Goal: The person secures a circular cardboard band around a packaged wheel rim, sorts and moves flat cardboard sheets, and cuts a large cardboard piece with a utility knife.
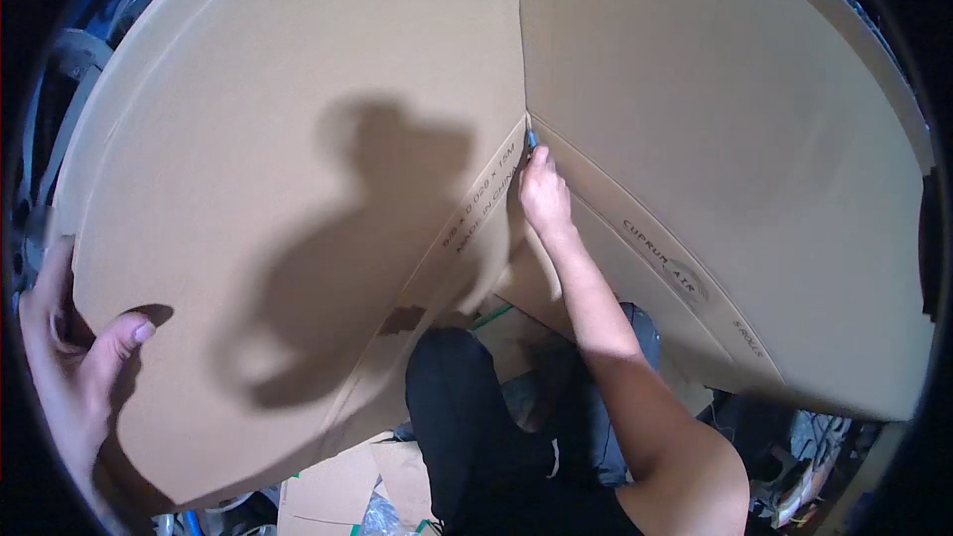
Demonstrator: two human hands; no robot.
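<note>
A large sheet of brown cardboard (695, 89) with printed lettering fills most of the view, creased down the middle. My right hand (545, 194) is closed on a small blue tool (532, 138), whose tip touches the cardboard where the creases meet; what kind of tool it is cannot be made out. At the far left, my left hand (94, 362) grips the cardboard's edge, with the thumb on the near face and the other fingers partly hidden behind it.
My knees (452, 387) are below the cardboard. More cardboard pieces (333, 491) and some clear plastic (379, 516) lie at the bottom. Cluttered items (809, 467) stand at the lower right.
</note>
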